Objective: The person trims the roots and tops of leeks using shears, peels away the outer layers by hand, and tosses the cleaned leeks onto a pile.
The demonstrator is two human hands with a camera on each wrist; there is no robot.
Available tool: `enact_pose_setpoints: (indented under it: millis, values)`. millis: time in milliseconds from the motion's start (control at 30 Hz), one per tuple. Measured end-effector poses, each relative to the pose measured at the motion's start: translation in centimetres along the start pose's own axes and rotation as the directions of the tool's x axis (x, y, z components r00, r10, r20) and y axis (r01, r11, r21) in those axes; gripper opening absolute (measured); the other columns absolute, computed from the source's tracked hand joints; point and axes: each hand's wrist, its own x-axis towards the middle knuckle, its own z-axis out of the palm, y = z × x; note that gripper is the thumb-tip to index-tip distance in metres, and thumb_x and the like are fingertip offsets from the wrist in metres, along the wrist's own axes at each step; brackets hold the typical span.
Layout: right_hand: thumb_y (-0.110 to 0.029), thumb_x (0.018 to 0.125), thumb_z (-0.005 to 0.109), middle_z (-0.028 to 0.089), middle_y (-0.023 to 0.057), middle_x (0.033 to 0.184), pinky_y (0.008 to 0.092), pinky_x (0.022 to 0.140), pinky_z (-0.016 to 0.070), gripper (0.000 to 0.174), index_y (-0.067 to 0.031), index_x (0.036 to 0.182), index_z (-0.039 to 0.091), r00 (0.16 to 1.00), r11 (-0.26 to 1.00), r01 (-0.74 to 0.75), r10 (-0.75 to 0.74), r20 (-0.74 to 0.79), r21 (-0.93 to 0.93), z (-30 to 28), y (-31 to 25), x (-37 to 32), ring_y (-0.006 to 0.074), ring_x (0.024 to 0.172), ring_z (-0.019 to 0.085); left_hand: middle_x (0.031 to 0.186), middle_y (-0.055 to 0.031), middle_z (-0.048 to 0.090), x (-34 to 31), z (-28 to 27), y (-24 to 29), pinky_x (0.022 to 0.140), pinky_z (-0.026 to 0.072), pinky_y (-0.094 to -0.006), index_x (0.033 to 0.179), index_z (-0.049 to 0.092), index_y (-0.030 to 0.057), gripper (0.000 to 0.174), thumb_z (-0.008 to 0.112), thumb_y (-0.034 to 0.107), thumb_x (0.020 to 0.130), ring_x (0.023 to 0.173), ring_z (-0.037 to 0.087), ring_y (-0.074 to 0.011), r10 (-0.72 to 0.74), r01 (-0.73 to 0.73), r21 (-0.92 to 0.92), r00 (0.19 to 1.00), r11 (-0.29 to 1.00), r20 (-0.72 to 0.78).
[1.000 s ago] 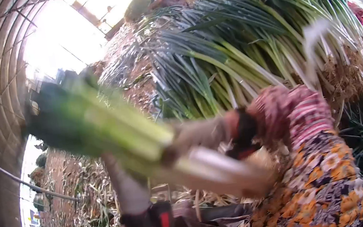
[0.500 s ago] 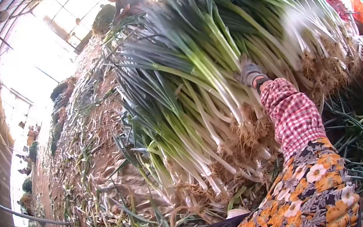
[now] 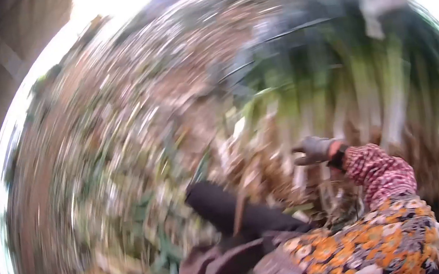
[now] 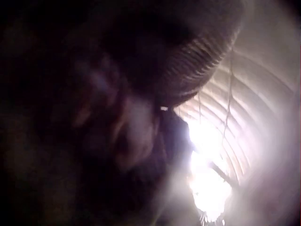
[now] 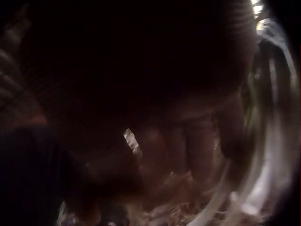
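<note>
The head view is smeared by fast motion. My right hand (image 3: 315,149), in a grey glove with a red checked sleeve (image 3: 379,171), hovers with loosely extended fingers at the root end of a big pile of green onions (image 3: 376,85); nothing shows in its grip. In the dark right wrist view its fingers (image 5: 197,150) hang over pale roots and stalks (image 5: 221,207). My left hand is outside the head view. The left wrist view shows only a dark blurred shape (image 4: 127,136), so its pose is unreadable.
Brown soil strewn with leaf scraps (image 3: 122,168) spreads to the left. A dark trouser leg (image 3: 230,209) and a floral apron (image 3: 372,244) fill the bottom. Arched greenhouse ribs (image 4: 263,94) and bright glare show in the left wrist view.
The head has swung down and left, blurring everything. My right hand has dropped from high on the onion stalks to the roots. The bundle held a second ago is gone from view.
</note>
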Motion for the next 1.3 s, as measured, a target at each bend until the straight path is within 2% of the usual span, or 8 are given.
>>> enact_pose_setpoints:
  millis: [467, 567, 600, 700, 933, 1067, 1100, 1300]
  values:
    - [-0.027, 0.076, 0.068, 0.066, 0.0136, 0.077, 0.0404, 0.055, 0.0501, 0.016, -0.011, 0.079, 0.067, 0.866, 0.874, 0.398, -0.258, 0.429, -0.278, 15.2, -14.0, 33.0, 0.0292, 0.063, 0.063, 0.077, -0.0089, 0.07, -16.1, -11.3, -9.3, 0.067, 0.0532, -0.0351, 0.093, 0.065, 0.0065, 0.024, 0.072, 0.026, 0.081, 0.071, 0.069, -0.0248, -0.706, 0.621, -0.343, 0.662, 0.704, -0.251]
    - [-0.025, 0.074, 0.068, 0.064, 0.013, 0.073, 0.041, 0.049, 0.0484, 0.014, -0.0111, 0.07, 0.065, 0.631, 0.621, 0.751, -0.576, 0.519, -0.224, 16.6, -13.1, 42.1, 0.029, 0.056, 0.061, 0.091, -0.0112, 0.065, -14.9, -14.0, -11.8, 0.07, 0.0524, -0.035, 0.113, 0.058, 0.0038, 0.046, 0.077, 0.02, 0.074, 0.082, 0.065, -0.0218, -0.623, 0.68, -0.005, 0.668, 0.733, -0.407]
    - [-0.024, 0.073, 0.068, 0.064, 0.0128, 0.071, 0.0412, 0.046, 0.0478, 0.015, -0.0112, 0.066, 0.065, 0.167, 0.236, 0.968, -0.857, 0.487, 0.083, 17.3, -15.2, 44.2, 0.0289, 0.054, 0.061, 0.099, -0.0139, 0.064, -15.1, -14.7, -12.9, 0.073, 0.0535, -0.0373, 0.121, 0.054, 0.0045, 0.057, 0.079, 0.02, 0.072, 0.085, 0.066, -0.0246, -0.557, 0.677, 0.149, 0.694, 0.721, -0.456]
    - [-0.028, 0.074, 0.068, 0.06, 0.0114, 0.066, 0.0421, 0.045, 0.0469, 0.018, -0.0107, 0.069, 0.064, 0.369, 0.145, 0.858, -0.84, 0.397, -0.493, 16.3, -30.2, 41.1, 0.028, 0.057, 0.061, 0.131, -0.022, 0.051, -13.5, -14.1, -13.7, 0.088, 0.0535, -0.0413, 0.137, 0.038, 0.0075, 0.081, 0.081, 0.027, 0.071, 0.094, 0.066, -0.0341, -0.872, 0.879, 0.193, 0.465, 0.435, -0.152]
    - [-0.033, 0.086, 0.059, 0.07, 0.0187, 0.093, 0.0476, 0.081, 0.0552, 0.032, -0.0118, 0.108, 0.069, -0.052, 0.294, 0.931, -0.479, 0.876, 0.216, 26.3, -55.9, 20.8, 0.0378, 0.087, 0.069, 0.1, -0.0177, 0.068, -11.6, -21.4, -21.7, 0.081, 0.0521, -0.0373, 0.103, 0.064, 0.0021, 0.022, 0.058, 0.021, 0.094, 0.092, 0.065, -0.0264, -0.434, 0.385, -0.268, 0.887, 0.883, -0.155]
    - [-0.036, 0.088, 0.056, 0.07, 0.0166, 0.091, 0.0463, 0.076, 0.0559, 0.035, -0.0104, 0.109, 0.066, -0.063, 0.142, 0.98, -0.435, 0.898, 0.137, 32.1, -55.7, 19.0, 0.0377, 0.086, 0.069, 0.11, -0.0161, 0.061, -12.1, -37.1, -29.0, 0.096, 0.0495, -0.0334, 0.128, 0.054, 0.0013, 0.061, 0.071, 0.043, 0.086, 0.107, 0.058, -0.0249, -0.635, -0.35, -0.744, 0.387, 0.57, -0.669]
    - [-0.038, 0.088, 0.056, 0.07, 0.0172, 0.089, 0.0474, 0.074, 0.0558, 0.036, -0.0095, 0.108, 0.065, -0.015, 0.244, 0.959, -0.466, 0.885, 0.145, 34.8, -53.5, 19.9, 0.0373, 0.084, 0.069, 0.131, -0.019, 0.053, -11.2, -36.3, -29.6, 0.098, 0.0492, -0.0362, 0.14, 0.039, 0.0027, 0.07, 0.07, 0.04, 0.089, 0.122, 0.053, -0.031, -0.607, -0.212, -0.613, 0.102, 0.761, -0.788]
    - [-0.038, 0.083, 0.06, 0.071, 0.016, 0.087, 0.0494, 0.078, 0.0543, 0.035, -0.0096, 0.1, 0.071, -0.209, 0.053, 0.969, -0.33, 0.92, 0.24, 39.5, -43.9, 22.7, 0.0399, 0.087, 0.068, 0.128, -0.0208, 0.056, -13.7, -25.9, -36.8, 0.101, 0.0457, -0.0431, 0.131, 0.05, 0.0063, 0.063, 0.074, 0.04, 0.083, 0.121, 0.056, -0.0306, -0.791, 0.952, -0.049, 0.221, 0.302, -0.57]
